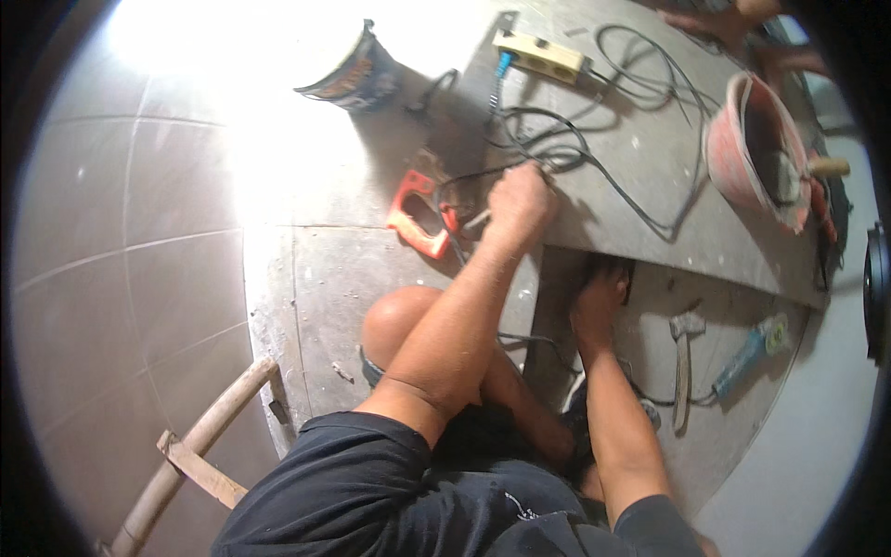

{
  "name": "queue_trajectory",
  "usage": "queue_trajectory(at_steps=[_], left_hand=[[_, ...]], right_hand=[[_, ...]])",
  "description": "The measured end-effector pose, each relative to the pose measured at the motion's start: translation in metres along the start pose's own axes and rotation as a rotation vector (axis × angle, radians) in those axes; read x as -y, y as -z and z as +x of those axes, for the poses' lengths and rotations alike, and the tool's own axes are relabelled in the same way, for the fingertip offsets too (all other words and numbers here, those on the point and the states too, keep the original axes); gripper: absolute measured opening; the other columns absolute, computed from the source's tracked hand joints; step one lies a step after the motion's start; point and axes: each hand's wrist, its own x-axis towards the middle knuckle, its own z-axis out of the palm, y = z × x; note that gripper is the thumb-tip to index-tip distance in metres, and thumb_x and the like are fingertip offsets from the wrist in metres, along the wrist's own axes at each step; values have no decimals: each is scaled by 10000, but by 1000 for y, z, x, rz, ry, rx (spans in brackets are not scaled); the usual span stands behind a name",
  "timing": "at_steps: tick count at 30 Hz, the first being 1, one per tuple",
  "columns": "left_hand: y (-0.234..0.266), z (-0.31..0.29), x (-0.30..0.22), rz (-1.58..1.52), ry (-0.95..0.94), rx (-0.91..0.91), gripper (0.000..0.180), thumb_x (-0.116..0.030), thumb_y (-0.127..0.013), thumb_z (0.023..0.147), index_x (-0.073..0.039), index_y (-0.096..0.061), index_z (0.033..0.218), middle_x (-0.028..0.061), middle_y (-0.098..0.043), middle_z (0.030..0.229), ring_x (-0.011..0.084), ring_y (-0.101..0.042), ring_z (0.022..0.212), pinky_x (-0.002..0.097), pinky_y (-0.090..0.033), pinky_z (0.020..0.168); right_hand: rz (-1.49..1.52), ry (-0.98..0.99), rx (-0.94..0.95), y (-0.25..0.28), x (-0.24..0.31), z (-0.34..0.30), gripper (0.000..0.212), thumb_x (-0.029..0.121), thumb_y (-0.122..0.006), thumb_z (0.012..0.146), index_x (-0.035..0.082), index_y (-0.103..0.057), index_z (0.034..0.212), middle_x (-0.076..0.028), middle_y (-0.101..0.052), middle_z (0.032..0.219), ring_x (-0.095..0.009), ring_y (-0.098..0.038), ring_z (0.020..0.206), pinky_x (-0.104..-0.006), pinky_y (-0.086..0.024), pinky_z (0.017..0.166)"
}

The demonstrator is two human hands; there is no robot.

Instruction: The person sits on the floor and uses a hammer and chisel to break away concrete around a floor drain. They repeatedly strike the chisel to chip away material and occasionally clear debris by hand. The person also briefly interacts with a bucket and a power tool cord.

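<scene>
My left hand (524,200) is closed in a fist over the large grey slab (650,176), next to a loop of dark cable (557,153). What its fingers hold, if anything, is hidden. A tool with an orange-red handle (406,223), perhaps a handsaw, lies to the left of that hand. My right hand (601,292) reaches down to the slab's near edge, where shadow covers its fingers. To its right, a hammer (683,362) and a blue angle grinder (742,362) rest on the floor.
On the slab are a yellow power strip (540,56) and a red bucket (733,153) with a wooden-handled tool. Another person's hands (729,28) show at the far right. A dark bucket-like container (357,74) stands far left; a wooden frame (200,455) is near left.
</scene>
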Motion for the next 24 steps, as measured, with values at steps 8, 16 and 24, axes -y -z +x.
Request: queue_trajectory(at_steps=[8, 16, 24], left_hand=[[-21, 2, 19, -122, -67, -95, 256, -165, -577, 926, -39, -712, 1103, 272, -725, 1046, 464, -693, 1036, 550, -547, 910], [-19, 1, 7, -180, -92, -55, 234, -202, -591, 938, -45, -692, 1080, 259, -714, 1086, 446, -694, 1044, 559, -545, 896], [-16, -2, 20, -188, -44, -18, 236, -185, -569, 952, -45, -704, 1086, 214, -727, 1125, 419, -713, 1062, 562, -548, 897]], right_hand=[[281, -114, -59, -31, 15, -6, 757, -71, -578, 792, -81, -348, 1514, -336, -436, 1474, -518, -408, 1356, -611, -255, 1187], [472, 56, -111, -34, -18, 6, 748, -89, -542, 763, -99, -381, 1493, -333, -432, 1492, -503, -384, 1385, -549, -279, 1175], [492, 30, -12, -38, -20, -7, 747, 29, -601, 734, -147, -402, 1432, -349, -419, 1471, -515, -361, 1396, -543, -249, 1216]])
